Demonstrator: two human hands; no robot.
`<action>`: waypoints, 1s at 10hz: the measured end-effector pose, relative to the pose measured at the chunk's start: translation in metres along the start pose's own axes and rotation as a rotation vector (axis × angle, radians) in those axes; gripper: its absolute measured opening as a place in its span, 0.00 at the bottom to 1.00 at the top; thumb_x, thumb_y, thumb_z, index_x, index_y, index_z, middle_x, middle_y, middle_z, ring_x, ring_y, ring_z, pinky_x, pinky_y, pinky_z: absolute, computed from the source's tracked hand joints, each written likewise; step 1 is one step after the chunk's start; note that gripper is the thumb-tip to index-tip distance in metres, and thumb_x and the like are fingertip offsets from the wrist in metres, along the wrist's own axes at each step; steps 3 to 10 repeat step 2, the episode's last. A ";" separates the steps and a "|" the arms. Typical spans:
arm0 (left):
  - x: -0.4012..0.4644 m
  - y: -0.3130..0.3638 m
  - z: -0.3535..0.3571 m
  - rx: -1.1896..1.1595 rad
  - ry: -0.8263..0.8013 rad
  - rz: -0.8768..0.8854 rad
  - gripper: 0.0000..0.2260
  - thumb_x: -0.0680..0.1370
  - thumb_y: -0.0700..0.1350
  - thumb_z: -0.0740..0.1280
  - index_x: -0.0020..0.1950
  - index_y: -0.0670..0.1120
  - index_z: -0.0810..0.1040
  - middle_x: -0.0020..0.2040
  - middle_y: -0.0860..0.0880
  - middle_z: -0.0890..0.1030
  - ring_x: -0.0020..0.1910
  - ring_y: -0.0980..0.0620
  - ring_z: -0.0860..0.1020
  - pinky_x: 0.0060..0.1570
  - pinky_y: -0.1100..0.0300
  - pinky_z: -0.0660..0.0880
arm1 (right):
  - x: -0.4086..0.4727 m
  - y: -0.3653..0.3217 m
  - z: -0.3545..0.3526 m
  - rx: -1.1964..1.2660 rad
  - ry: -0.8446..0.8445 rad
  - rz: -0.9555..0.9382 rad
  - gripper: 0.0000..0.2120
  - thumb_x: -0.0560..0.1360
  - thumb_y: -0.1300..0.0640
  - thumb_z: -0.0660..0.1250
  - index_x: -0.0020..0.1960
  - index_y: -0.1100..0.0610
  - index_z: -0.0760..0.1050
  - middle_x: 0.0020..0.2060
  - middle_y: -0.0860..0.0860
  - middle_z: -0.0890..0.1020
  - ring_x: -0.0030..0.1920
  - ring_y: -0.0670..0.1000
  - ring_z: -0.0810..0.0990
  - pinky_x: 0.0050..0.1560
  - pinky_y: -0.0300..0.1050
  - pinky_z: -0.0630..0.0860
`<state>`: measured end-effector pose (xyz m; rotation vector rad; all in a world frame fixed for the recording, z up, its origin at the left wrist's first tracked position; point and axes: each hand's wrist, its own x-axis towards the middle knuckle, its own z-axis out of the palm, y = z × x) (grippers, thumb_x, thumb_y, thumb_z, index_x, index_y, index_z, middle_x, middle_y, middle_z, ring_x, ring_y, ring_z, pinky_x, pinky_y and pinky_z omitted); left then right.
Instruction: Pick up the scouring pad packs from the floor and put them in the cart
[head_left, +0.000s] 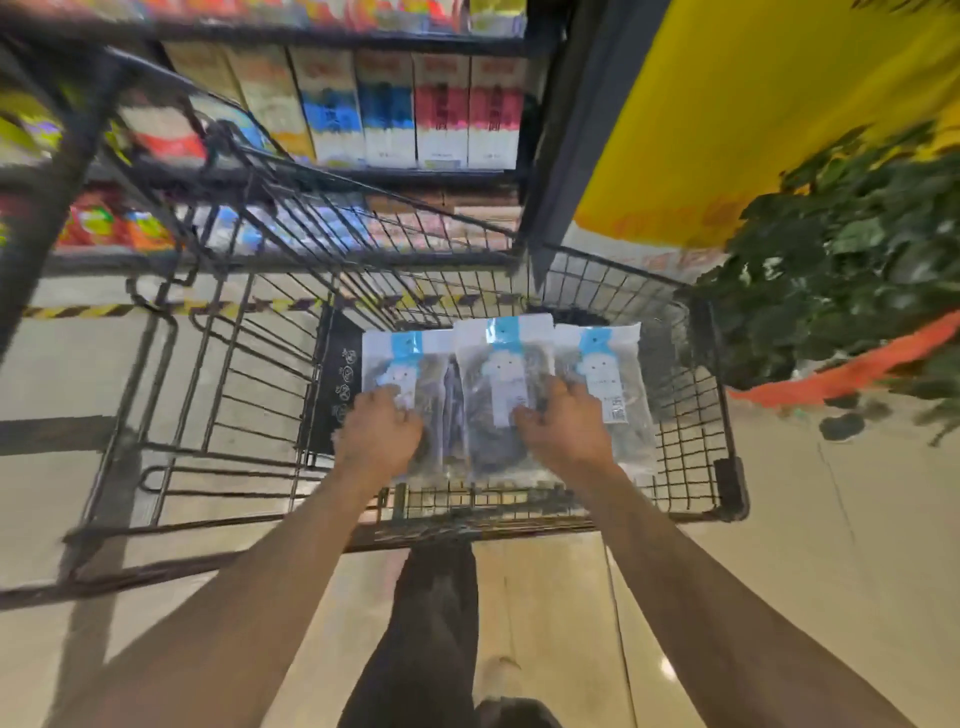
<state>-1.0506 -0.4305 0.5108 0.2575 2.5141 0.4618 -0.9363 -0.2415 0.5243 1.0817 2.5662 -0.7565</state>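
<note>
Head view: three scouring pad packs (506, 395) lie side by side in the wire cart (691, 415), under two outstretched arms. Left hand (379, 431) curls onto the left pack; right hand (563, 423) presses the middle pack. Firm grasp cannot be told.

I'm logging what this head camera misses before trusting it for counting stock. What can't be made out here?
- Pack print: text on the three scouring pad packs is too small and blurred.
- Lower halves of the packs: covered by the left hand and right hand.
- Grip: the hands rest on the packs; whether they clasp them is unclear.
- Shelf boxes: labels smeared by motion blur.
- Cart: its wheels don't show.
</note>
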 end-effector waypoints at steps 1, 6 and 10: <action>-0.045 0.011 -0.023 0.067 0.025 0.094 0.24 0.82 0.56 0.60 0.78 0.49 0.68 0.74 0.41 0.71 0.69 0.37 0.73 0.67 0.44 0.70 | -0.044 0.002 -0.028 -0.038 0.036 -0.071 0.31 0.80 0.42 0.63 0.78 0.55 0.66 0.74 0.59 0.70 0.73 0.65 0.69 0.69 0.62 0.72; -0.098 0.021 -0.045 0.114 0.088 0.161 0.25 0.81 0.59 0.59 0.77 0.51 0.69 0.74 0.41 0.72 0.70 0.37 0.73 0.69 0.42 0.70 | -0.093 0.003 -0.054 -0.057 0.138 -0.177 0.29 0.79 0.41 0.64 0.75 0.56 0.70 0.66 0.59 0.77 0.66 0.64 0.75 0.62 0.59 0.77; -0.098 0.021 -0.045 0.114 0.088 0.161 0.25 0.81 0.59 0.59 0.77 0.51 0.69 0.74 0.41 0.72 0.70 0.37 0.73 0.69 0.42 0.70 | -0.093 0.003 -0.054 -0.057 0.138 -0.177 0.29 0.79 0.41 0.64 0.75 0.56 0.70 0.66 0.59 0.77 0.66 0.64 0.75 0.62 0.59 0.77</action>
